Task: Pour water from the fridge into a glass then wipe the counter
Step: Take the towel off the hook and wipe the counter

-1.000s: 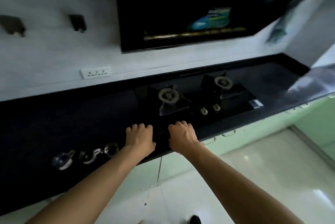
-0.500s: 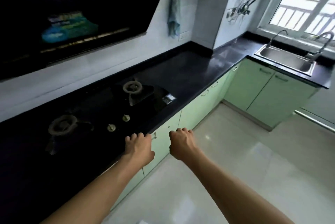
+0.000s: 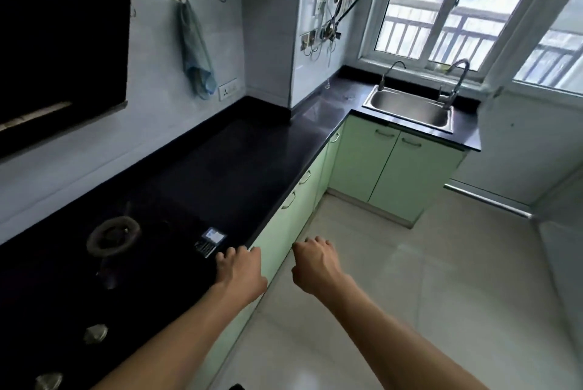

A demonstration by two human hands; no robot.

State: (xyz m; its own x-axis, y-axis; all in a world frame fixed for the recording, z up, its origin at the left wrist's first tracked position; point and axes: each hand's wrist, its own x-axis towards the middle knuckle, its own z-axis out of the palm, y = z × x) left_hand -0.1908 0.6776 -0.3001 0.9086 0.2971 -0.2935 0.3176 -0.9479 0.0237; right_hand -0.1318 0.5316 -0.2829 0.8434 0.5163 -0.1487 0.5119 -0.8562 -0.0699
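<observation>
My left hand (image 3: 241, 271) hovers at the front edge of the black counter (image 3: 252, 149), fingers loosely curled downward, holding nothing. Beside it, my right hand (image 3: 315, 266) is held out over the floor, also loosely curled and holding nothing. A blue cloth (image 3: 195, 52) hangs from a wall hook above the counter's far end. No fridge or glass is in view.
A gas hob with a burner (image 3: 113, 235) and knobs (image 3: 94, 333) is set in the counter at left, under a dark hood (image 3: 60, 36). Green cabinets (image 3: 296, 197) run below. A steel sink (image 3: 410, 105) with taps sits under the window. The pale tiled floor (image 3: 426, 279) lies to the right.
The view has swung right along the counter, from the hob and glass mugs to the sink corner and window. Both hands keep the same pose; the right one is now off the counter.
</observation>
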